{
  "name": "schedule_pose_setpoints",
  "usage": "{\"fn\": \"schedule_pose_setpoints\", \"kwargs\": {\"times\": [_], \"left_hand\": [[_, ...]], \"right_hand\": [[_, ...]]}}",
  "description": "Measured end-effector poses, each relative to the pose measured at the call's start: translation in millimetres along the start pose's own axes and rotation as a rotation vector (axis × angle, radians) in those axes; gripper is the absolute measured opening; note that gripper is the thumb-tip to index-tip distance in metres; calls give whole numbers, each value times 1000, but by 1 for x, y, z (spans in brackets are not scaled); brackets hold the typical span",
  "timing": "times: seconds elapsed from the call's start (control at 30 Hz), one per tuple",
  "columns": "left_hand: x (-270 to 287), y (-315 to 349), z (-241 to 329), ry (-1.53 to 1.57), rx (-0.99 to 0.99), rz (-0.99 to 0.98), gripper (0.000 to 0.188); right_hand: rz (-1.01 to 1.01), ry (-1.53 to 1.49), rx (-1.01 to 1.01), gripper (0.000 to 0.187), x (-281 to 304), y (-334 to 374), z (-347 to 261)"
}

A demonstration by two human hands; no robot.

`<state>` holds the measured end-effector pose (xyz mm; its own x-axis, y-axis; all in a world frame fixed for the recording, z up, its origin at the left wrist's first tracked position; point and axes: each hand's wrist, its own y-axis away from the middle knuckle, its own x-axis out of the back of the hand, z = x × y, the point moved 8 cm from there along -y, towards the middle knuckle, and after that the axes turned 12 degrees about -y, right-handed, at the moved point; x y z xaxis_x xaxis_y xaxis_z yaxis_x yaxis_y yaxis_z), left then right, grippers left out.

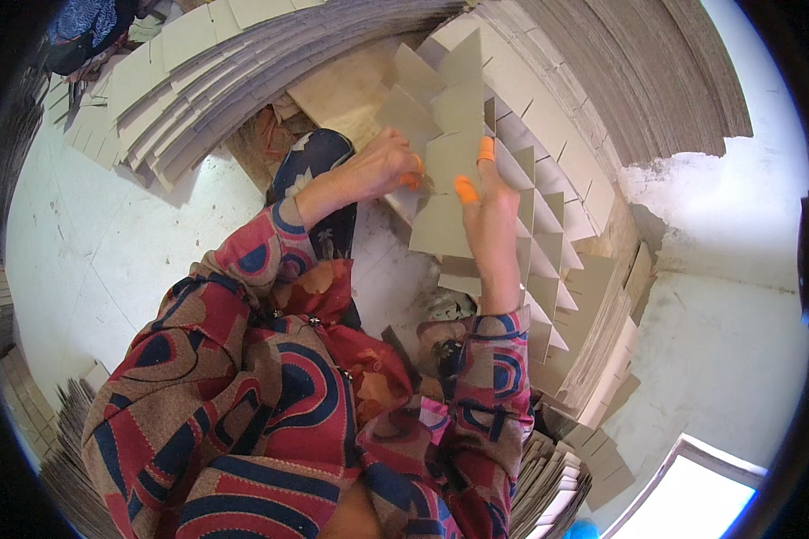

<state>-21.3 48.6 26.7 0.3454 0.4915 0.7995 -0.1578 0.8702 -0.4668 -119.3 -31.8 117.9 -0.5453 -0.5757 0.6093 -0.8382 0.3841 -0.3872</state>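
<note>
A grid-like cardboard divider (456,148) made of interlocked grey-beige strips stands in front of me, its triangular-looking cells spreading to the right. My left hand (375,173) is closed at the divider's left edge, with orange finger covers on its fingertips pinching the board there. On the right side, my right hand (493,220) grips the upper part of the same divider, its orange-covered thumb lying on the face of a strip and its covered forefinger along the edge. The undersides of both grips are hidden.
Long stacks of slotted cardboard strips (198,76) lie at the upper left, and a tall stack (638,72) rises at the upper right. More slotted strips (593,346) lie right of the divider. Bundles (548,485) stand low by my right sleeve. A wooden board (346,94) lies beneath.
</note>
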Motion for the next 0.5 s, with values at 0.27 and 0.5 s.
{"fn": "schedule_pose_setpoints", "kwargs": {"times": [0.27,0.5], "left_hand": [[4,-3,-3,-5,15,113,10],[1,-3,-5,2,29,134,10]], "right_hand": [[-190,101,-126,57,-16,-6,25],[-132,63,-58,50,-19,-6,25]]}}
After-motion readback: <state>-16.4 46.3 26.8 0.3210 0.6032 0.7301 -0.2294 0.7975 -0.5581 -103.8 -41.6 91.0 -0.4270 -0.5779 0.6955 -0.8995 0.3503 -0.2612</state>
